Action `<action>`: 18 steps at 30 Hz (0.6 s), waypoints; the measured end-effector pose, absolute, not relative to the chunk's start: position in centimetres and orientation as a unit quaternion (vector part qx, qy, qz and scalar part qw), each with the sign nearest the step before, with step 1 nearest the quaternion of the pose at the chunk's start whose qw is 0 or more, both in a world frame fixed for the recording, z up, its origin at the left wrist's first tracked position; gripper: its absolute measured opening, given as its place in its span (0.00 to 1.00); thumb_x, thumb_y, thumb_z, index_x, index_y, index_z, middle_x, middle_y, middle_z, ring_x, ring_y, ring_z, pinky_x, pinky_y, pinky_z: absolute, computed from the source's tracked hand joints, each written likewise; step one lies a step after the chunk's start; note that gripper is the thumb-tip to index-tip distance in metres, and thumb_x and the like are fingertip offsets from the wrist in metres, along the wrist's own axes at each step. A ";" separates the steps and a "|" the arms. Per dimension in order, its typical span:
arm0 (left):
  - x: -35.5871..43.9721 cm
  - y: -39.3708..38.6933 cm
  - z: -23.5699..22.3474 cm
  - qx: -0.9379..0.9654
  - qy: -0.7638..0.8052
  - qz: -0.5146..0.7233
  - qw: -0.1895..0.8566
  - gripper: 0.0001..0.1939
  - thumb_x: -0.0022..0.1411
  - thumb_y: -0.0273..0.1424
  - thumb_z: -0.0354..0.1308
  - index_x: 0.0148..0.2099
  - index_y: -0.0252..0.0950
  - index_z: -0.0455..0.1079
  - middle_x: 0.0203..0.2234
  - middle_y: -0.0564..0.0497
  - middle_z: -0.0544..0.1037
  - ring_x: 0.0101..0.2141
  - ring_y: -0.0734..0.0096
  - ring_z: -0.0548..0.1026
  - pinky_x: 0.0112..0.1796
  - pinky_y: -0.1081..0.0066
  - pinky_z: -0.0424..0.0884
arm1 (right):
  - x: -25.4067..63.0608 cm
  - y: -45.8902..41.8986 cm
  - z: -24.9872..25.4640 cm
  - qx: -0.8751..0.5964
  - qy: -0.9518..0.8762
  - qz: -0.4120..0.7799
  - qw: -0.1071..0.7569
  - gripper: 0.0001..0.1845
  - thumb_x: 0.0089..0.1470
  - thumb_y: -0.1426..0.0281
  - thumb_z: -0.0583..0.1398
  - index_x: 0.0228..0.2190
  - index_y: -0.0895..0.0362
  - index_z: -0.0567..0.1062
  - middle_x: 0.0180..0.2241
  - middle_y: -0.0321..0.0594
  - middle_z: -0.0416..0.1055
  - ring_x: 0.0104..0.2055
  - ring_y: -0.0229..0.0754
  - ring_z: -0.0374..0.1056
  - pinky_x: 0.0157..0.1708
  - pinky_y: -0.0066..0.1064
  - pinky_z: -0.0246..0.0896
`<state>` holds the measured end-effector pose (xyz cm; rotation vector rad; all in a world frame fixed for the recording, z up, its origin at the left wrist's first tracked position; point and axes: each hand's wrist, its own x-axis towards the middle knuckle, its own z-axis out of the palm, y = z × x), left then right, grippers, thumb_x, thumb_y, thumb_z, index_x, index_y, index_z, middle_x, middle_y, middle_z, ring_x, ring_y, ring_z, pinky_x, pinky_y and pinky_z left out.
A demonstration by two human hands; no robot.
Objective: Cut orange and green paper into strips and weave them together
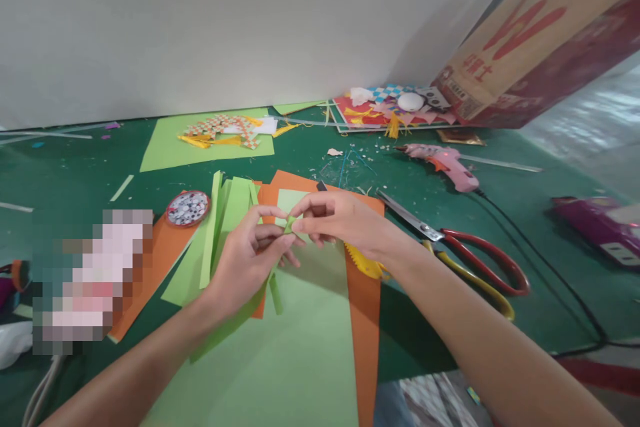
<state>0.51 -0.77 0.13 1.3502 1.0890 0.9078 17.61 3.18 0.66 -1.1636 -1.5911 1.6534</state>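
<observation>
Between both hands is a small folded green paper strip [289, 224], with a loose end hanging below. My left hand [254, 247] pinches it from the left between thumb and fingers. From the right, my right hand [330, 219] grips the strip's upper end with thumb and forefinger. Under the hands lies a pale green paper sheet [280, 360] over an orange sheet [364, 320]. Folded bright green paper pieces [220, 233] rest just left of my left hand. Something yellow with a toothed edge [365, 263] shows partly beneath my right wrist.
Large scissors [480, 253] with red and yellow handles lie right of my forearm. Beyond them is a pink glue gun [443, 163] with a black cord. A round dish of googly eyes [188, 207] sits left. At the back right stands a paper bag [525, 47] beside paper crafts [360, 110].
</observation>
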 end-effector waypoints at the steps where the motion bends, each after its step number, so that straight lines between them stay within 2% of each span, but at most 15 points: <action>1: 0.5 -0.8 0.3 0.564 0.455 0.388 0.570 0.11 0.58 0.32 0.55 0.41 0.39 0.56 0.26 0.53 0.79 0.23 0.72 0.76 0.28 0.70 0.70 | 17.7 3.2 0.7 -0.428 -0.589 0.626 0.278 0.11 0.44 0.64 0.64 0.29 0.57 0.74 0.17 0.30 0.65 0.19 0.30 0.59 0.20 0.26 0.48; 7: 0.6 -0.6 0.6 0.545 0.429 0.380 0.612 0.13 0.56 0.32 0.57 0.37 0.40 0.52 0.26 0.52 0.80 0.22 0.71 0.76 0.26 0.70 0.70 | 17.7 3.1 0.9 -0.384 -0.569 0.672 0.278 0.11 0.41 0.63 0.66 0.23 0.58 0.74 0.18 0.31 0.67 0.19 0.30 0.59 0.19 0.26 0.48; 13: 0.6 -0.7 0.3 0.549 0.404 0.380 0.625 0.11 0.58 0.30 0.55 0.36 0.40 0.53 0.28 0.52 0.80 0.22 0.73 0.76 0.28 0.70 0.71 | 17.3 2.9 0.7 -0.379 -0.553 0.682 0.293 0.13 0.39 0.65 0.67 0.18 0.58 0.70 0.15 0.31 0.66 0.19 0.30 0.59 0.18 0.25 0.46; 18: 0.6 -0.7 0.3 0.546 0.393 0.390 0.629 0.10 0.58 0.30 0.56 0.36 0.40 0.55 0.29 0.50 0.80 0.31 0.68 0.78 0.29 0.70 0.72 | 17.0 2.9 0.8 -0.366 -0.538 0.691 0.314 0.15 0.37 0.67 0.69 0.15 0.58 0.68 0.14 0.30 0.65 0.18 0.30 0.59 0.19 0.25 0.48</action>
